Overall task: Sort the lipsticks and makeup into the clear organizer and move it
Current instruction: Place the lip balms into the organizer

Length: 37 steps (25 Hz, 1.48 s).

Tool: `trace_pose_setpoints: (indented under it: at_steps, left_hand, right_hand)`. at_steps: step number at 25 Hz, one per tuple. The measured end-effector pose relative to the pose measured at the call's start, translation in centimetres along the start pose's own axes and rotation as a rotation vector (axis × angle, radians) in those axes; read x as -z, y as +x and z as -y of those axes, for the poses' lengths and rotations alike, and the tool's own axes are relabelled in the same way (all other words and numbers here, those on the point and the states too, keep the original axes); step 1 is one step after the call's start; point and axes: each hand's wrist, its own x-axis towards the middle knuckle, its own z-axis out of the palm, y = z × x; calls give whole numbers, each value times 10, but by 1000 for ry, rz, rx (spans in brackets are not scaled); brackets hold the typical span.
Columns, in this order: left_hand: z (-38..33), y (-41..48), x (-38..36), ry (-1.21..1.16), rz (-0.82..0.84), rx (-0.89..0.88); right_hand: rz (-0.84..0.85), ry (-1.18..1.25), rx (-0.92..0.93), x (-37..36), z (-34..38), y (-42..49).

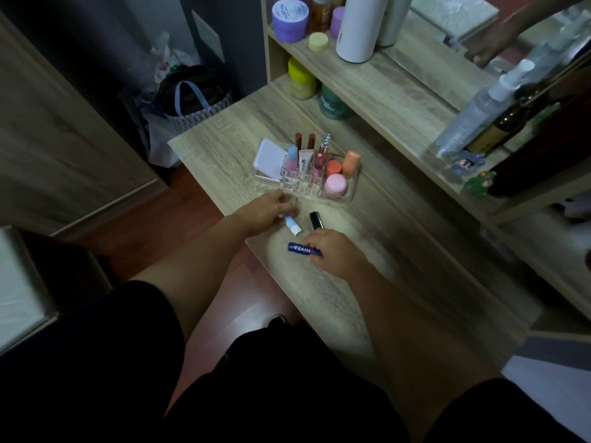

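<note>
So the wooden vanity table [367, 238] takes up most of the shot, with a shelf unit [383, 81] at the back holding jars and a white bottle [359, 27]. The clear organizer [347, 198] sits in the middle of the tabletop, already pretty full: a white compact [268, 158] leaning in the left section, a bunch of lipsticks and tubes standing in the middle slots, and a pink jar [335, 185] plus two orange-ish ones in the right section.

Just in front of it, three sticks lie loose on the table. The person's right hand [332, 254] has its fingers curled down onto the dark blue Nivea stick [302, 249], which lies flat. The left hand [263, 212] has its fingertips pinched narrow around the top end of a light blue and white lip balm [292, 226], also lying down. A black lipstick [316, 220] sits between the hands; can't tell if the right hand touches it.
</note>
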Motion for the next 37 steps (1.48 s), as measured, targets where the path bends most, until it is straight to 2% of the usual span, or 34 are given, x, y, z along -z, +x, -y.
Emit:
trace_pose_setpoints:
  at_steps: [2,4,6,9,11,14,17,19,23,29,33,37]
  left_hand:
    - [0,-7,7,50,-6,-46]
    - [11,-14,6,-5,-1,-4]
    - [12,-20,11,-67,6,44]
    - [17,-29,22,-33,-41,44]
    - [21,-30,36,-46,-120,22]
    - [24,-25,56,-96,-296,28]
    - [22,-13,67,-165,-433,115]
    - [19,-4,67,-199,-445,154]
    - [18,10,64,-255,-440,216]
    - [16,23,61,-444,-474,280]
    - [16,28,54,-413,-484,260]
    - [16,30,48,-345,-452,231]
  right_hand:
    - [19,-46,7,0,2,3]
    - [43,-80,30,-2,4,3]
    - [-10,-41,17,-2,5,1]
    - [-227,125,-54,3,7,2]
    - [-349,182,-94,11,8,11]
    - [-630,276,-251,23,11,36]
    - [-717,525,-356,30,17,62]
    - [-743,698,-354,30,22,76]
    - [-730,773,-402,21,24,93]
    - [-676,788,-453,12,21,99]
    - [-688,774,-458,12,20,101]
    - [-654,661,-492,11,17,104]
